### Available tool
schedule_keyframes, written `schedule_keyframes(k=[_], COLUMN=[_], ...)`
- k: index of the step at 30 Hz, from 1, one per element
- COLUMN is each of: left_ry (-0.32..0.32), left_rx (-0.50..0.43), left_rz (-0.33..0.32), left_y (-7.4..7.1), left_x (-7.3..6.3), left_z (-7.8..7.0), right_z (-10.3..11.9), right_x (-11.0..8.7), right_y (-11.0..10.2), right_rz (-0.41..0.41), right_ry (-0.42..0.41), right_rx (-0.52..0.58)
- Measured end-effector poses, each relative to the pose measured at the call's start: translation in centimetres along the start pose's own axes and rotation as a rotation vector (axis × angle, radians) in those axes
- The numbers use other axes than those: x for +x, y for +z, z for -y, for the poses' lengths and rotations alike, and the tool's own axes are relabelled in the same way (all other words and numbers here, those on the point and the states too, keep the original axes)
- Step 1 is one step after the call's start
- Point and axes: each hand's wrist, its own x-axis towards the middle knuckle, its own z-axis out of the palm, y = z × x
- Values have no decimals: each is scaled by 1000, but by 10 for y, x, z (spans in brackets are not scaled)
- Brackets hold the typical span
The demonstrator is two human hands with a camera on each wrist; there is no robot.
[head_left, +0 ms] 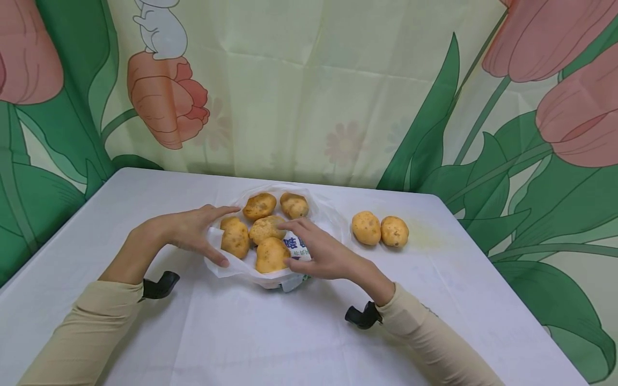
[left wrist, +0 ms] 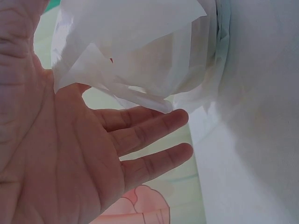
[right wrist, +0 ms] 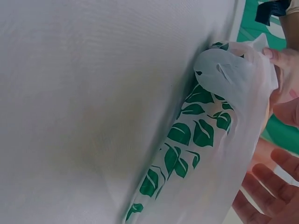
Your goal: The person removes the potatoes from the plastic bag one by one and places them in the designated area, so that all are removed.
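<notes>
A thin white plastic bag (head_left: 333, 220) lies spread on the table with its mouth upward, and several potatoes (head_left: 271, 255) sit inside it. At the bag's left rim is my left hand (head_left: 195, 229), thumb toward the front and fingers toward the back. The left wrist view shows these fingers stretched out beside the bag's loose edge, not curled round it. Over the bag's right side reaches my right hand (head_left: 322, 249), its fingertips by the middle potato (head_left: 267, 229) and its thumb by the front one. Whether those fingertips touch a potato I cannot tell.
Two more potatoes, a left one (head_left: 366, 228) and a right one (head_left: 395, 231), lie side by side to the right of the bag. A white cloth covers the table (head_left: 251, 343). Behind it hangs a curtain (head_left: 299, 96) printed with tulips.
</notes>
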Motion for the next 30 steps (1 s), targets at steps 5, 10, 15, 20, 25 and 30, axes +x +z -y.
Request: schedule_keyframes(k=[5, 10, 15, 20, 25, 30], left_ry=[0, 2, 1, 10, 13, 13], left_rx=[5, 0, 0, -2, 1, -1], left_rz=[1, 0, -1, -7, -9, -6], left_y=[0, 0, 0, -1, -1, 0], left_x=[1, 1, 0, -1, -2, -2], left_z=[0, 0, 0, -1, -2, -1], right_z=[1, 2, 2, 3, 4, 4], right_x=[3, 6, 6, 7, 6, 5], right_y=[3, 6, 8, 11, 14, 15], right_rz=[18, 37, 44, 51, 56, 83], right_ry=[7, 15, 23, 27, 20, 32], right_rx=[0, -3, -7, -6, 0, 0])
